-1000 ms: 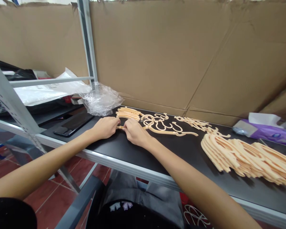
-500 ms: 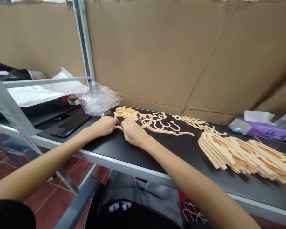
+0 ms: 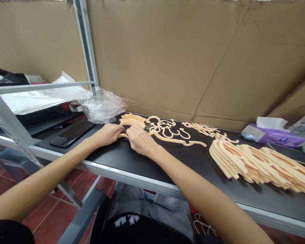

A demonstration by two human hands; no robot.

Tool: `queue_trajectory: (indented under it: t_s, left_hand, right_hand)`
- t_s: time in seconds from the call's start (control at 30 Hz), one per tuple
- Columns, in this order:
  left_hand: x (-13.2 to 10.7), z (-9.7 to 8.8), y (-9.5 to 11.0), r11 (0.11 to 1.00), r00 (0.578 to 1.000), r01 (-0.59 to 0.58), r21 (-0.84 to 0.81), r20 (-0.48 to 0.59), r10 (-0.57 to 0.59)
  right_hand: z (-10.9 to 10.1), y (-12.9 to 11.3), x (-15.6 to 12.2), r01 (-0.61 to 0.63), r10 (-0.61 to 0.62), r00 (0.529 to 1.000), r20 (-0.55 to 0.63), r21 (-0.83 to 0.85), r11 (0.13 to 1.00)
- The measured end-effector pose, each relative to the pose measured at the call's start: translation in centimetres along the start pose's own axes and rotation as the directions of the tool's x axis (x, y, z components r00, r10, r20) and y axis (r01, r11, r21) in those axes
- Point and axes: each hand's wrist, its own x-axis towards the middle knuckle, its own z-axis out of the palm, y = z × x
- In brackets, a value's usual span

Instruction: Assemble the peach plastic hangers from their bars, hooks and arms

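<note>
A pale, wood-coloured clothes hanger lies across the black tabletop, its hook upward and one arm stretching right. My right hand is closed around its left arm. Just to the left, my left hand pinches what looks like the end of the same arm. The fingers cover most of the gripped part. Behind my hands rests a row of curved hanger pieces. Several loose hooks are scattered beyond the hanger.
Stacked hanger bodies cover the right side, with a pile of hooks behind them. A purple tissue pack sits at the far right. Clear plastic wrap, a black phone-like slab and a metal post are on the left.
Both hands keep their hold on the hanger and stay close together, with a slight shift at the fingers. The whole view has moved slightly.
</note>
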Motion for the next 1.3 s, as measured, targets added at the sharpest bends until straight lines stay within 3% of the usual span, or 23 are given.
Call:
queue_trajectory:
  t_s: [0.23,0.4,0.63,0.7,0.77,0.87,0.93,1.07,1.3]
  left_hand:
    - [-0.5,-0.1,0.1,1.0,0.999,0.006,0.022,-0.037,-0.005]
    - [-0.6,0.1,-0.2,0.999,0.996,0.038,0.011,-0.079,-0.037]
    - [-0.7,0.0,-0.6,0.996,0.994,0.082,0.037,-0.081,-0.078]
    - [-0.7,-0.3,-0.5,0.99,0.99,0.125,0.065,-0.077,-0.12]
    - [-0.8,-0.6,-0.4,0.982,0.984,0.17,0.081,-0.07,-0.165]
    - [-0.8,-0.8,-0.2,0.976,0.979,0.199,0.092,-0.053,-0.194]
    - [-0.8,-0.8,-0.2,0.974,0.979,0.203,0.099,-0.05,-0.199]
    - [-0.8,-0.8,-0.1,0.977,0.981,0.191,0.092,-0.06,-0.186]
    - [-0.9,-1.1,0.7,0.985,0.988,0.146,0.092,-0.072,-0.14]
  right_hand:
    - [-0.6,0.0,0.1,-0.004,0.005,0.999,0.044,-0.027,1.0]
    - [-1.4,-0.2,-0.2,-0.013,0.014,1.0,0.013,-0.046,0.999]
    - [-4.8,-0.6,-2.4,0.048,-0.051,0.998,-0.036,-0.087,0.995]
    - [-6.0,0.2,-4.0,0.004,-0.008,0.999,-0.043,-0.104,0.995]
    - [-7.0,1.6,-5.9,-0.118,0.113,0.993,-0.045,-0.127,0.985]
    - [-7.7,4.1,-8.6,-0.337,0.336,0.941,-0.029,-0.129,0.932]
    - [-7.6,5.3,-9.8,-0.414,0.422,0.906,0.035,-0.133,0.9]
    - [-6.8,5.4,-10.4,-0.413,0.454,0.869,0.195,-0.22,0.884]
    - [-7.3,3.6,-9.4,-0.39,0.449,0.863,0.234,-0.258,0.884]
